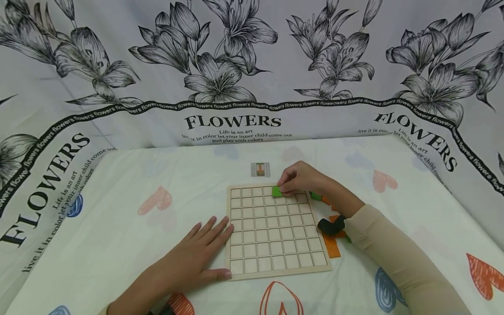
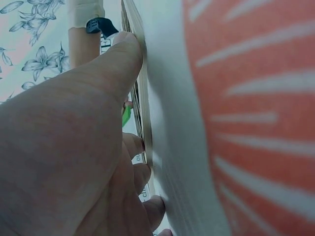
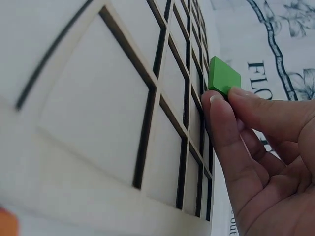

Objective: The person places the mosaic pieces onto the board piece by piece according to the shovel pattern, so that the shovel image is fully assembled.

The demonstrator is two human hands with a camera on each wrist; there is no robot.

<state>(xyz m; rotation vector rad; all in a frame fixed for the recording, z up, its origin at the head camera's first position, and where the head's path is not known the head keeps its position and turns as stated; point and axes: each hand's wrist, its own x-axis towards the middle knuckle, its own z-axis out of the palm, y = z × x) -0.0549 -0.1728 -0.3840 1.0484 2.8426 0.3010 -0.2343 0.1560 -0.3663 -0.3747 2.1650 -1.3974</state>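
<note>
A wooden grid board [image 1: 280, 276] with square cells lies on the cloth in the middle of the head view. Between thumb and finger, my right hand [image 1: 301, 178] pinches a green square tile [image 1: 277, 191] over the board's far row. The right wrist view shows that tile [image 3: 225, 76] tilted at the fingertips; whether it touches the board I cannot tell. My left hand [image 1: 206, 247] lies with fingers spread along the board's left edge, fingertips and thumb touching it. In the left wrist view its thumb [image 2: 129, 49] is against the board's side.
Orange tiles [image 1: 332, 246] and a green tile [image 1: 316, 195] lie right of the board, partly under the right arm. A small card [image 1: 260, 169] with a grid pattern is beyond the board. A black band [image 1: 331, 226] circles the right wrist. Flower-printed cloth [image 1: 232, 122] stands behind.
</note>
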